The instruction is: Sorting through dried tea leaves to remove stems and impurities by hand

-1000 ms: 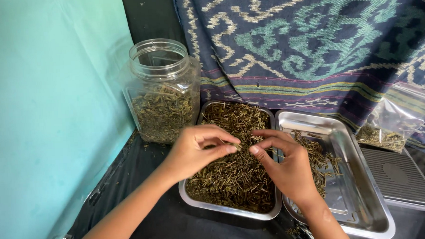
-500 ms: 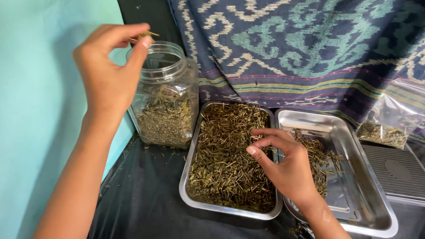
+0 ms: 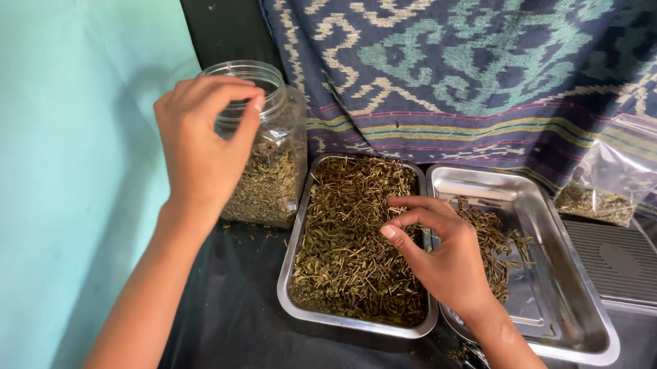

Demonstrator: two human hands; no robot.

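**Two hands among dried leaves and sticks**

A metal tray [image 3: 298,244] sits on the dark table [image 3: 231,326]. It is full of dried leaves and thin sticks [image 3: 352,242]. The right hand [image 3: 440,253] hangs just above the right side of this pile. Its thumb and first finger are bent toward each other with a small gap between them. It is hard to tell if a little stick is caught there or if the fingers are only touching the pile.

The left hand [image 3: 203,149] is held up high, away from the tray. It is right in front of the open top of a clear plastic jar [image 3: 273,157]. Its fingertips are bunched close together and point down over the jar's mouth. You cannot tell if anything is pinched between them. The jar stands just to the left of the full tray and is about half full of the same dried greenish bits.

A second metal tray [image 3: 557,271] lies right beside the first one, on its right. It has only a small heap of sticks on its left side, partly hidden by the right hand, and the rest of it is shiny and bare.

Farther right is a clear plastic bag [image 3: 612,182] with some dried bits in it, and below it a flat grey ridged thing [image 3: 626,265]. Behind everything hangs a blue patterned cloth [image 3: 484,63]. A pale green wall [image 3: 59,179] is on the left.
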